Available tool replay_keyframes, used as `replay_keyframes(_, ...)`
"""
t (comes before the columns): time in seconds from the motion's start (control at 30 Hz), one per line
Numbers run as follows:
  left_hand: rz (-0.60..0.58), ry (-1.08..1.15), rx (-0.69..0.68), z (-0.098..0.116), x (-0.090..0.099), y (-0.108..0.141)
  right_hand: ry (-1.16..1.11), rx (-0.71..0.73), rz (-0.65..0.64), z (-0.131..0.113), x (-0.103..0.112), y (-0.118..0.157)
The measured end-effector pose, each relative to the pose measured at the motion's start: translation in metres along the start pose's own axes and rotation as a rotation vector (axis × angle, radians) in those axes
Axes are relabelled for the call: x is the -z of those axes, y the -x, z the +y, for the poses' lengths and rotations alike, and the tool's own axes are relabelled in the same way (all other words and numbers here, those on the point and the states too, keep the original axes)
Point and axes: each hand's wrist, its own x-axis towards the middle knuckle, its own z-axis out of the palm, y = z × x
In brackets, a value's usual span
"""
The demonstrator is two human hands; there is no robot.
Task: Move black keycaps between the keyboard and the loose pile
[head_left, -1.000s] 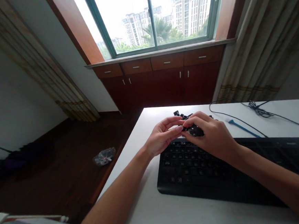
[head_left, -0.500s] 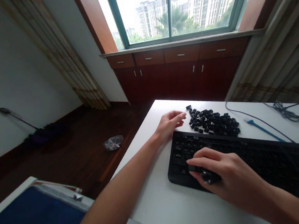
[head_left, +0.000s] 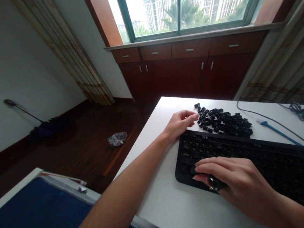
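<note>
Right hand [head_left: 235, 183] has edged lower on the black keyboard [head_left: 213, 151], its fingers [head_left: 211, 163] pressed together and pinching what looks like a dark keycap [head_left: 214, 183] — a slip could drop it — while the left hand [head_left: 180, 124] lies beside the keycap pile [head_left: 223, 124], which a careless nudge could scatter.

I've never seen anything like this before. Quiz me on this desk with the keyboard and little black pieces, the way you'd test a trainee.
1. True or false: the pile of black keycaps lies on the white desk, just past the far edge of the black keyboard.
2. Which hand reaches closest to the pile?
3. Fill in the blank: the slim tool lying near the black cable is ____ in colour.

Key: 1. True. 2. The left hand. 3. Blue.
</note>
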Motion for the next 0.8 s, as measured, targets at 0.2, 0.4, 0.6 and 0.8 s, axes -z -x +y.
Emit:
replay_keyframes(0.2, -0.004, -0.034, -0.007, 0.0006, -0.0011, 0.001, 0.048, 0.077, 0.015, -0.0035, -0.0018, -0.0052)
replay_keyframes(0.4, -0.01, -0.029, -0.001, 0.0025, -0.0013, 0.0013, 0.083, 0.105, 0.015, -0.008, -0.0019, -0.0055)
replay_keyframes(0.6, 0.0, -0.024, 0.002, 0.0038, -0.0021, 0.0014, 0.061, 0.097, 0.063, -0.0068, 0.0007, -0.0028)
replay_keyframes(0.8, -0.015, -0.023, 0.008, 0.0027, -0.001, 0.0016, 0.071, 0.072, 0.041, -0.0064, 0.0019, -0.0047)
